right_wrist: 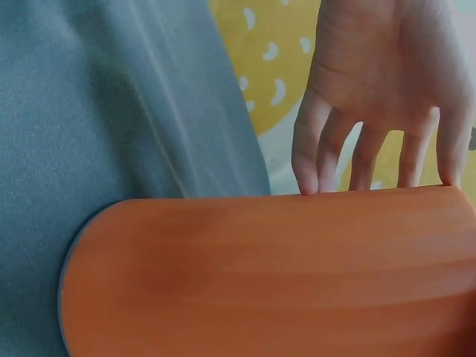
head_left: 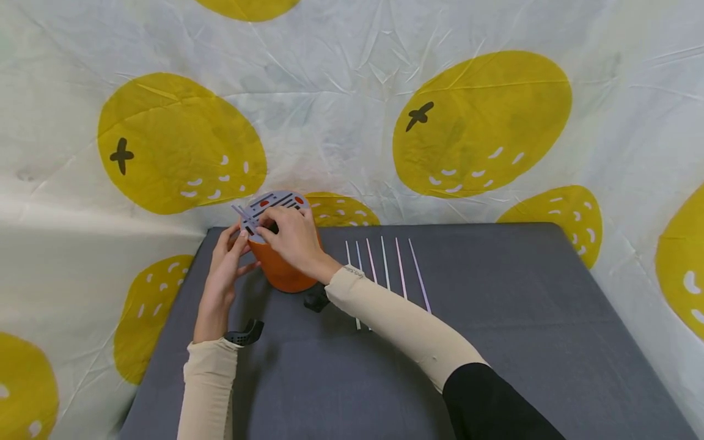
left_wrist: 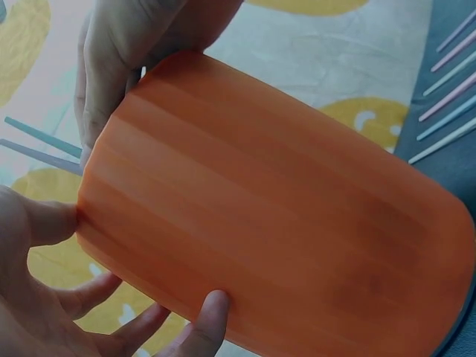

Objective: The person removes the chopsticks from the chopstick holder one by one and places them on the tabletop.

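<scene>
An orange holder (head_left: 286,269) with a slotted, light purple lid (head_left: 283,198) stands upright at the table's back left. Two thin chopsticks (left_wrist: 43,137), one teal and one lavender, protrude from its top. Bent over the lid, my right hand (head_left: 291,235) pinches the chopsticks at their lower ends between thumb and fingers; those fingertips are partly hidden. On the holder's left side rests my left hand (head_left: 222,272), its thumb at the rim and its spread fingers touching the wall, as the right wrist view (right_wrist: 372,111) also shows of this hand.
Several pale chopsticks (head_left: 401,269) lie side by side on the grey table (head_left: 511,293), right of the holder. My right forearm crosses over their near ends. A white cloth with yellow shapes (head_left: 330,128) hangs behind the table's back edge.
</scene>
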Available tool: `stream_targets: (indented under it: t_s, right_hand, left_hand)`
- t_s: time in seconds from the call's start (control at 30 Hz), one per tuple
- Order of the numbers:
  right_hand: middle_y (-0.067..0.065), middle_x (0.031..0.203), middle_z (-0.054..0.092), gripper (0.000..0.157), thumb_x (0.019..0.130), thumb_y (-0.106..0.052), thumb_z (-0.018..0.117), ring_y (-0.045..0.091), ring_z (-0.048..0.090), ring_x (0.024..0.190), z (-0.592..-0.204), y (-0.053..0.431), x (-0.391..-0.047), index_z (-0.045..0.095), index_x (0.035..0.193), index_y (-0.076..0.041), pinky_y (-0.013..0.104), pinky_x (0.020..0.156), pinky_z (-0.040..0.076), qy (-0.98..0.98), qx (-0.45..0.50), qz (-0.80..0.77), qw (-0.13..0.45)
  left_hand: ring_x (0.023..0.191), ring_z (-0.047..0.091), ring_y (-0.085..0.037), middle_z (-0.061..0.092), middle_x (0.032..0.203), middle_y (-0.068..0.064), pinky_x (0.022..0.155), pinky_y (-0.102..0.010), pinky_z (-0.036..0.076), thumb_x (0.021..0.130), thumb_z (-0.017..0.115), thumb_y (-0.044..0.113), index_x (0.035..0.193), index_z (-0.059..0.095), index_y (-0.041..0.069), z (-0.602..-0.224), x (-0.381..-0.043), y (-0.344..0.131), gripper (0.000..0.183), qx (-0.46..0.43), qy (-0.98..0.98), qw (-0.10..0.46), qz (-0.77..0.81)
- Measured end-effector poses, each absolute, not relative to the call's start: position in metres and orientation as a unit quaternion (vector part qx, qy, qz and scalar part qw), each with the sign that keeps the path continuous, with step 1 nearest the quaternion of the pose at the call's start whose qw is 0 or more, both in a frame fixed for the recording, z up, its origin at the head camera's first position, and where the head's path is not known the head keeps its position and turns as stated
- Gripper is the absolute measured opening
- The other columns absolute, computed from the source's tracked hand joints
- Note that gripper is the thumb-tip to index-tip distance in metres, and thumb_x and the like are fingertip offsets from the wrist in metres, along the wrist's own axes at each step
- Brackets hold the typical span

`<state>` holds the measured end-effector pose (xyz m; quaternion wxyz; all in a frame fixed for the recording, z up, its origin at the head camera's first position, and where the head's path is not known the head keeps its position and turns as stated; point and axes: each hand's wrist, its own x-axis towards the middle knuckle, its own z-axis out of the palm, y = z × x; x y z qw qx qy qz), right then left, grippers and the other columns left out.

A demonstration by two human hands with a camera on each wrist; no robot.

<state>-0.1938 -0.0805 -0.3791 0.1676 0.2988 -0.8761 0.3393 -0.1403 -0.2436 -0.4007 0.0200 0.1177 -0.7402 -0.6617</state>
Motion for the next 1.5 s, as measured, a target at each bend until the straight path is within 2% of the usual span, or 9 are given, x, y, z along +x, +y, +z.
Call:
stream_targets:
  t_s: [0.3,0.47,0.6,0.8,0.97,1.07,1.27,1.43,1.5]
  right_hand:
    - [-0.012,0.102,0.07,0.017,0.097,-0.035,0.063,0.003,0.062,0.096,-0.382,-0.073,-0.188,0.069,0.11,-0.025,0.034,0.099,0.041,-0.855,0.31,0.379,0.173]
    - [-0.003,0.107,0.07,0.02,0.097,-0.023,0.065,0.006,0.064,0.092,-0.378,-0.063,-0.186,0.069,0.114,-0.015,0.019,0.082,0.051,-0.795,0.343,0.445,0.229]
    - [0.004,0.109,0.066,0.024,0.095,-0.016,0.066,0.009,0.065,0.09,-0.377,-0.054,-0.186,0.065,0.118,-0.008,0.013,0.068,0.052,-0.729,0.367,0.497,0.294]
    - [0.012,0.099,0.066,0.028,0.088,0.003,0.069,0.017,0.068,0.081,-0.369,-0.045,-0.187,0.062,0.114,-0.002,0.02,0.073,0.058,-0.626,0.381,0.577,0.361]
    - [0.021,0.097,0.067,0.031,0.084,0.015,0.066,0.028,0.069,0.076,-0.356,-0.035,-0.185,0.062,0.113,0.004,0.034,0.066,0.062,-0.554,0.365,0.643,0.383]
    - [0.025,0.098,0.065,0.027,0.09,0.01,0.063,0.03,0.069,0.077,-0.349,-0.025,-0.183,0.059,0.116,0.007,0.039,0.064,0.062,-0.531,0.337,0.679,0.378]
    - [0.029,0.099,0.058,0.026,0.1,-0.011,0.058,0.021,0.068,0.074,-0.344,-0.004,-0.182,0.057,0.12,0.004,0.05,0.06,0.06,-0.505,0.24,0.762,0.327]
    - [0.018,0.097,0.06,0.023,0.1,-0.018,0.058,0.027,0.067,0.07,-0.354,0.018,-0.185,0.062,0.121,-0.007,0.052,0.058,0.059,-0.53,0.166,0.787,0.268]
    - [0.01,0.096,0.063,0.024,0.1,-0.019,0.059,0.027,0.066,0.068,-0.36,0.029,-0.186,0.065,0.121,-0.01,0.049,0.056,0.059,-0.554,0.138,0.783,0.246]
  left_hand:
    - [0.133,0.039,-0.03,0.029,0.156,-0.01,0.078,-0.03,0.061,0.098,0.048,0.054,0.155,0.026,0.03,-0.4,-0.138,-0.244,0.066,0.118,-0.741,0.017,-0.661]
    - [0.136,0.038,-0.031,0.028,0.157,-0.009,0.083,-0.034,0.061,0.097,0.048,0.055,0.155,0.026,0.03,-0.396,-0.137,-0.244,0.067,0.111,-0.741,0.016,-0.662]
    - [0.135,0.039,-0.03,0.029,0.157,-0.009,0.083,-0.033,0.061,0.098,0.048,0.055,0.155,0.026,0.029,-0.395,-0.137,-0.245,0.066,0.113,-0.741,0.02,-0.662]
    - [0.134,0.041,-0.03,0.032,0.154,-0.009,0.081,-0.032,0.061,0.098,0.049,0.053,0.154,0.028,0.028,-0.397,-0.137,-0.245,0.065,0.123,-0.734,0.026,-0.667]
    - [0.132,0.041,-0.028,0.033,0.153,-0.006,0.085,-0.036,0.061,0.097,0.05,0.054,0.153,0.03,0.03,-0.396,-0.139,-0.244,0.065,0.127,-0.733,0.024,-0.668]
    - [0.129,0.043,-0.025,0.034,0.151,-0.005,0.089,-0.039,0.06,0.097,0.051,0.055,0.153,0.03,0.03,-0.396,-0.14,-0.244,0.065,0.127,-0.733,0.022,-0.668]
    - [0.122,0.045,-0.022,0.035,0.149,-0.004,0.083,-0.034,0.061,0.096,0.052,0.053,0.153,0.03,0.029,-0.398,-0.143,-0.244,0.066,0.126,-0.729,0.019,-0.673]
    - [0.123,0.045,-0.023,0.035,0.15,-0.004,0.084,-0.034,0.061,0.097,0.052,0.052,0.154,0.03,0.028,-0.399,-0.142,-0.244,0.065,0.126,-0.726,0.02,-0.676]
    - [0.125,0.045,-0.024,0.035,0.151,-0.004,0.086,-0.036,0.06,0.097,0.052,0.052,0.154,0.03,0.028,-0.4,-0.142,-0.245,0.065,0.127,-0.726,0.019,-0.676]
